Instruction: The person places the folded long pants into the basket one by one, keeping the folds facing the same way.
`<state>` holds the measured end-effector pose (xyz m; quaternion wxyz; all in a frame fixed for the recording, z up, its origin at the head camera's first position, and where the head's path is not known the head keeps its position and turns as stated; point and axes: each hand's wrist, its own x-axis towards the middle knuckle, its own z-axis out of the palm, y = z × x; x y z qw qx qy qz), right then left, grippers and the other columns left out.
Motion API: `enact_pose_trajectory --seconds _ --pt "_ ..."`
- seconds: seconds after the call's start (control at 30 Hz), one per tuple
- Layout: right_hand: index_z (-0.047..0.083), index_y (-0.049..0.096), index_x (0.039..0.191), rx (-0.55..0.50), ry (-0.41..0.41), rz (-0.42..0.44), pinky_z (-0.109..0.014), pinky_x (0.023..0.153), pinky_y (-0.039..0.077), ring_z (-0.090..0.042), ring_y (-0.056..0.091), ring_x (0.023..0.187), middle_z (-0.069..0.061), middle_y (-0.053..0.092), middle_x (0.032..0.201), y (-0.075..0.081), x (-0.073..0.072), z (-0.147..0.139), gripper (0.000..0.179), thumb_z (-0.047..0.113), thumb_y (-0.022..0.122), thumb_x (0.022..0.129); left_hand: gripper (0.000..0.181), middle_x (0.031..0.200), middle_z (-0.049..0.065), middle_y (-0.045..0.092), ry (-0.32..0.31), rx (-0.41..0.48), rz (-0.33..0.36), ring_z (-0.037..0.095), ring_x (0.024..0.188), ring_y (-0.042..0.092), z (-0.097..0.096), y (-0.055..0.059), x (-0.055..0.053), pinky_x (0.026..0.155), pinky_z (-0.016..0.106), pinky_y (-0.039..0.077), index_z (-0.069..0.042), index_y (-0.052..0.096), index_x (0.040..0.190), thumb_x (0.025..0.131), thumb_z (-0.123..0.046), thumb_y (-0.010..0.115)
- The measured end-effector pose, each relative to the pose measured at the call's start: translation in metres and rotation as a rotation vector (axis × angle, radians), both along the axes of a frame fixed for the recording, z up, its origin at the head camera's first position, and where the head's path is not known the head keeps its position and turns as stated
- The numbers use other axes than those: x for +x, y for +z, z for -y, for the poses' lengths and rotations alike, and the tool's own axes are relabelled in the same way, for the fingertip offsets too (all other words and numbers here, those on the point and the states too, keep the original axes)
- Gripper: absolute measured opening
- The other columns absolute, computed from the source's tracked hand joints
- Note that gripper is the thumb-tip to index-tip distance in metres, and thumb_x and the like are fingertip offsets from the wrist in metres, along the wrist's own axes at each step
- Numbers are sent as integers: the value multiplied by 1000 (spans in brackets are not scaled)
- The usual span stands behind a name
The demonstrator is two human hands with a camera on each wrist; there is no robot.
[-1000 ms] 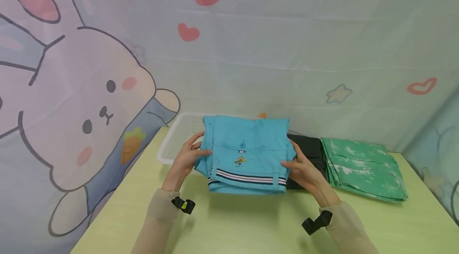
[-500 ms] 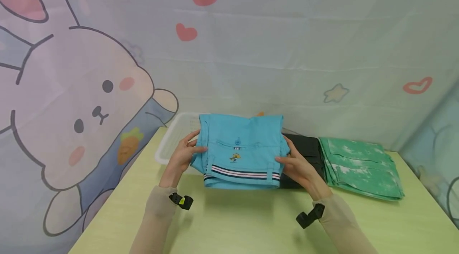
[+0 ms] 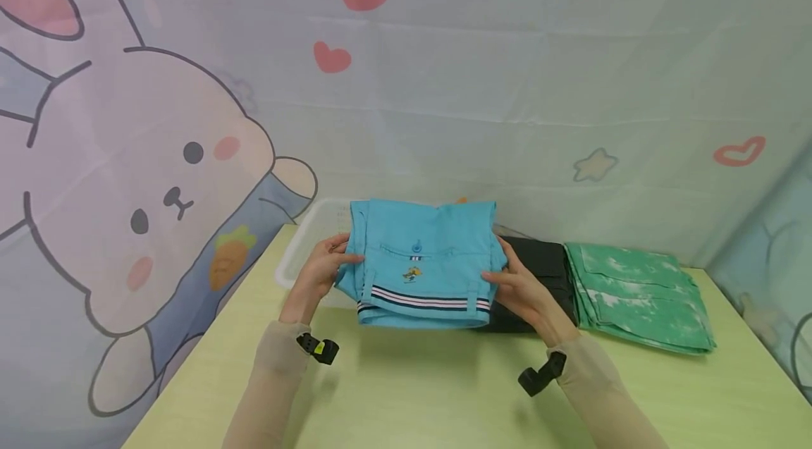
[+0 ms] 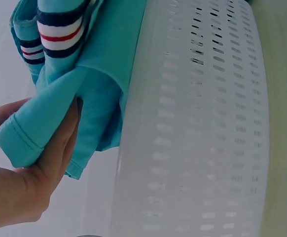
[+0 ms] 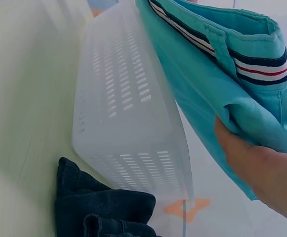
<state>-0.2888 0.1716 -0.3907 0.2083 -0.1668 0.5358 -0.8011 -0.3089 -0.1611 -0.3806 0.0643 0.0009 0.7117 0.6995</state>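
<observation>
A folded pair of light blue trousers [image 3: 431,237], with a striped waistband, a back-pocket button and a small embroidered figure, is held up between both hands. My left hand [image 3: 320,269] grips its left side, thumb on top and fingers underneath. On the opposite side my right hand [image 3: 523,290] pinches the fabric the same way. Behind and below the trousers stands a white perforated plastic basket [image 3: 298,251]. Both wrist views show the trousers [image 4: 104,94] right at the basket's rim, and the basket's side [image 5: 119,94] reaching down to the table.
A black folded garment [image 3: 545,273] lies to the right of the basket, beside a green tie-dyed folded garment [image 3: 647,297]. They rest on a pale green table [image 3: 419,392]. A printed cloth backdrop [image 3: 495,103] with a rabbit and hearts hangs behind.
Both hands have carried the blue trousers slightly away from me and to the left, farther over the basket. The head view has shifted a little. Both grips stay the same.
</observation>
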Motion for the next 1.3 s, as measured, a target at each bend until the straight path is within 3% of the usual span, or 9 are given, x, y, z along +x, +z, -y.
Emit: enact_pose_trajectory --seconds 0.2,0.53,0.7,0.87,1.1,1.3 --pt "33 2 141 5 -4 7 -29 88 41 -32 8 134 -10 -5 149 0 -5 1 77 -9 40 88 63 139 19 35 -29 10 21 34 124 39 1 1 -5 101 48 34 -4 27 139 83 2 55" --pt "33 1 141 26 -14 17 -29 86 44 -28 22 129 -10 -1 149 3 -12 2 78 -9 41 88 64 140 18 36 -51 10 13 35 123 40 2 4 -11 100 49 34 -7 27 140 83 3 54" --pt "34 -1 141 24 -18 38 -29 86 44 -24 27 125 -11 0 149 3 -16 2 80 -8 42 88 63 142 16 32 -55 28 42 33 126 36 3 7 -13 102 48 32 -7 26 140 83 3 53" --pt "33 -3 142 39 -17 38 -30 88 42 -29 19 131 -11 -2 149 3 -20 3 81 -8 42 88 63 146 15 25 -69 37 63 33 129 32 5 13 -14 104 47 29 -7 23 141 85 1 51" --pt "31 -1 142 68 -20 23 -32 91 38 -32 11 134 -12 -3 149 6 -25 5 82 -9 44 87 62 146 14 24 -86 24 63 34 127 35 6 17 -19 96 40 37 -8 21 142 86 0 49" --pt "31 -1 143 93 -24 48 -38 98 35 -33 11 135 -13 -4 149 9 -27 7 82 -7 45 87 63 148 15 18 -79 56 91 34 130 29 8 16 -20 103 45 31 -9 17 143 88 -1 46"
